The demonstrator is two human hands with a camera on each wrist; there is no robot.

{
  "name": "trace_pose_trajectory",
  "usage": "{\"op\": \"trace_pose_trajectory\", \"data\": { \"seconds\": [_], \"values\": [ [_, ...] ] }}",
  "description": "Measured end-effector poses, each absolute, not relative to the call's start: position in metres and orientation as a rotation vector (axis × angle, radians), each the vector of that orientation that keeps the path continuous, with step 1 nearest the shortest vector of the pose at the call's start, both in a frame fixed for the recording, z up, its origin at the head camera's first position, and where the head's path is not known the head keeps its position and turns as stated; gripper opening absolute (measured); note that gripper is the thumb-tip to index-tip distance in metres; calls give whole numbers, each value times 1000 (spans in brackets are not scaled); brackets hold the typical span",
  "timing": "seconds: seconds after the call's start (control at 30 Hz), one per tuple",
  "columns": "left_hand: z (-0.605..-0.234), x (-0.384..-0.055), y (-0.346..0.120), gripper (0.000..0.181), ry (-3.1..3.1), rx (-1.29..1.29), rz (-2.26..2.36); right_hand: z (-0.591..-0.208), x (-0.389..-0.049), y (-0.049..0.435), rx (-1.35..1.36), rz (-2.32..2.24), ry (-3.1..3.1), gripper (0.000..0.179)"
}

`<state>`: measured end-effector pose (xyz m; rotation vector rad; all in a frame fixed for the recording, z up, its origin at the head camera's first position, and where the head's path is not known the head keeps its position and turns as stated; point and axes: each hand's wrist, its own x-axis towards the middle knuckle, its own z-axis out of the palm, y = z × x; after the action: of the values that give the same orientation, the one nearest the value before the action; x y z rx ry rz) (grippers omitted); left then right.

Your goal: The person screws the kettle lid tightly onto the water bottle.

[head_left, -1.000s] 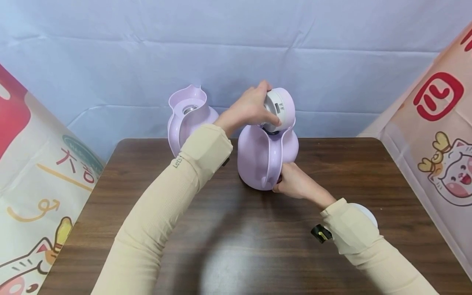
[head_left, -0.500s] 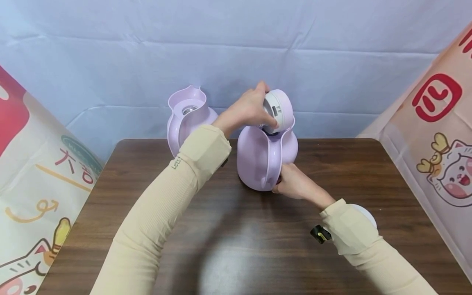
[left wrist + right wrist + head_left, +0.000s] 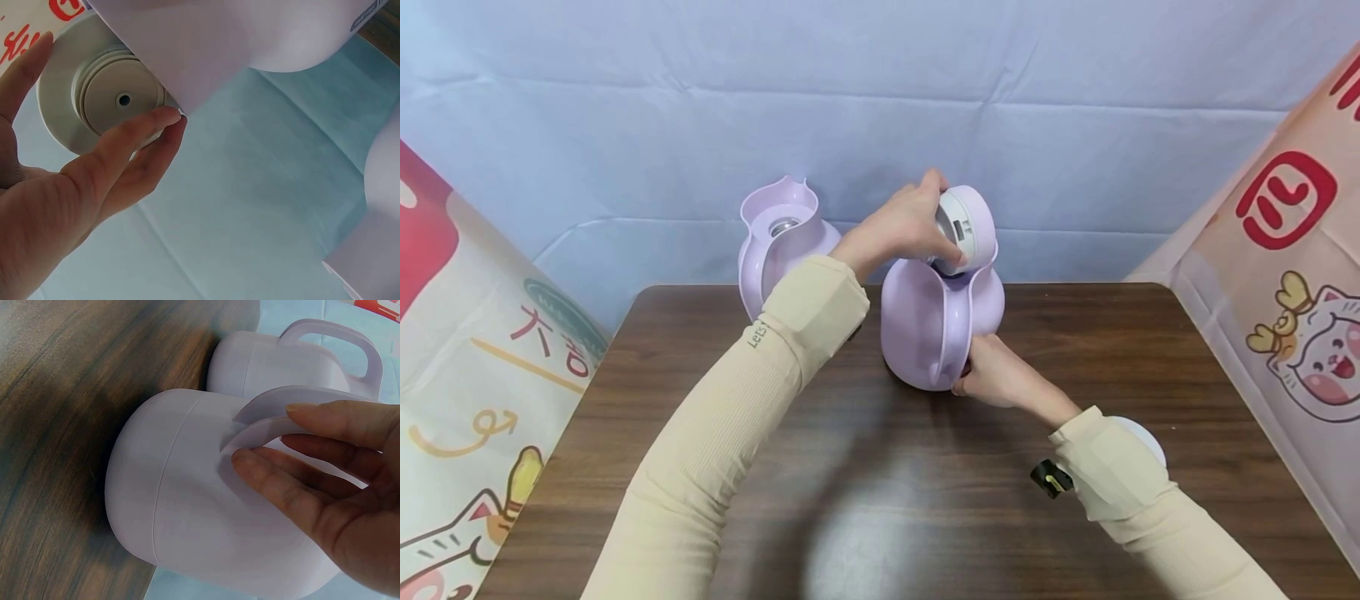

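A lilac jug point(image 3: 917, 321) stands upright near the table's back edge. Above its mouth, my left hand point(image 3: 906, 225) holds a white and lilac lid point(image 3: 972, 229) tilted on its side. In the left wrist view, the lid's round underside point(image 3: 112, 97) shows a small central hole, with thumb and fingers spread about its rim. My right hand point(image 3: 1000, 371) grips the jug's handle point(image 3: 957, 333) low down; in the right wrist view, thumb and fingers point(image 3: 269, 481) close on the handle's lower end. The jug's mouth is mostly hidden by the lid and left hand.
A second lilac jug point(image 3: 782, 237), lidless, stands to the left, partly behind the left forearm. Partly hidden by the right sleeve, a white round object point(image 3: 1142, 435) lies on the wooden table point(image 3: 970, 517). A pale blue cloth point(image 3: 775, 108) hangs behind.
The lid in the left hand has come down very slightly toward the jug's mouth. The right hand stays on the handle, and the jug keeps its place.
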<state>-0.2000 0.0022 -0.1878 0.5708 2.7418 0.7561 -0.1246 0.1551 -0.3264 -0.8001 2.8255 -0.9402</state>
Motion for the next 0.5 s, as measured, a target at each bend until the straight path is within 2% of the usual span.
{"op": "trace_pose_trajectory", "data": {
  "seconds": [0.5],
  "values": [
    [-179, -202, 4, 77, 2743, 592, 686, -326, -124, 155, -785, -945, 2814, 35]
  ]
}}
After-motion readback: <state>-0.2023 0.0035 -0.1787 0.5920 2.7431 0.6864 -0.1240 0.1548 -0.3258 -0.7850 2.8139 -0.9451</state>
